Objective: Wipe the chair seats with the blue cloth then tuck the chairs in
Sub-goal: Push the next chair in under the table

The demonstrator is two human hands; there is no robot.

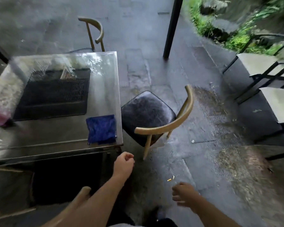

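A blue cloth lies folded on the near right corner of a glass-topped table. A chair with a black seat and a curved wooden back stands pulled out to the table's right. Another chair back shows at the table's far side. A third chair's wooden back pokes up under my left forearm. My left hand hovers loosely curled below the table corner, holding nothing. My right hand hangs lower right over the floor, fingers curled and empty.
A black grill grate is set in the table's middle. A black post stands on the wet stone floor beyond the chair. White-topped tables with black frames are at the right. Small litter lies on the floor.
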